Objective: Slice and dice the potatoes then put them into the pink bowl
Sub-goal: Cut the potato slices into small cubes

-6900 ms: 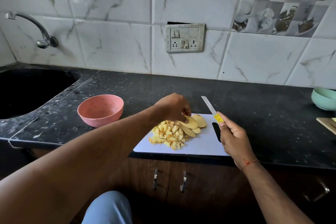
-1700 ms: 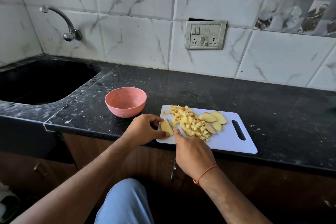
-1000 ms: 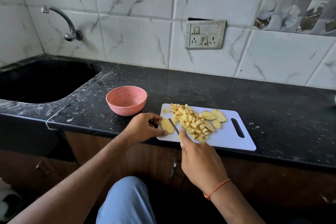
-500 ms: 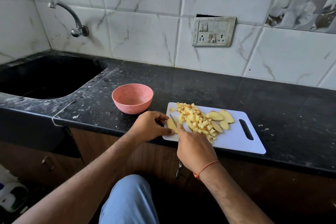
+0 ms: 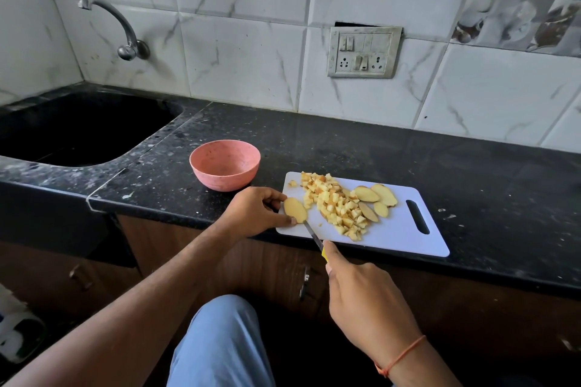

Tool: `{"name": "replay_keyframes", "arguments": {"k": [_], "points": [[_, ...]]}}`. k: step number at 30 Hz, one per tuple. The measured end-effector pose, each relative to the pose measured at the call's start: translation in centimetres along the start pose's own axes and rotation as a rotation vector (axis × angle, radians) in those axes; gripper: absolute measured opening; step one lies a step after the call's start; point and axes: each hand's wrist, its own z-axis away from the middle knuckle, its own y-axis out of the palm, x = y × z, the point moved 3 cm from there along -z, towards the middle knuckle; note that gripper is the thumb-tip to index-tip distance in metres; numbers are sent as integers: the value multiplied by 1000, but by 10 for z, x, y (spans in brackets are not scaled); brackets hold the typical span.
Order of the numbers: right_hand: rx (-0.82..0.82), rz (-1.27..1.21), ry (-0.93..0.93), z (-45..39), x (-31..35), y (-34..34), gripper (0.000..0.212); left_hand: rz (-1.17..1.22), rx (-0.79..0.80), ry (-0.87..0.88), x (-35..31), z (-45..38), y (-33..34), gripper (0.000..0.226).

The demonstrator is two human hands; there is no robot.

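A black speckled granite counter (image 5: 345, 148) under marble-look tiles carries a white cutting board (image 5: 405, 239) and pink bowl (image 5: 224, 165). The left hand (image 5: 254, 212) pinches a potato slice (image 5: 295, 210) beside the diced potato (image 5: 334, 204). The right hand (image 5: 364, 298), fingers curled, grips the knife (image 5: 314, 237).

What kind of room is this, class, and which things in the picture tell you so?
Most likely a home kitchen: a dark stone counter with a sunken sink under a wall tap, and a cutting board of diced potato.
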Motion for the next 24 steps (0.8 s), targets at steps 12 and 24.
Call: {"name": "replay_keyframes", "arguments": {"k": [12,24], "points": [[-70,55,-55,-58,19,11,55,41,17,-19,5,-1,-2,54],[-13,95,-56,-91,25,22,59,35,-2,-35,4,-2,-2,46]]}}
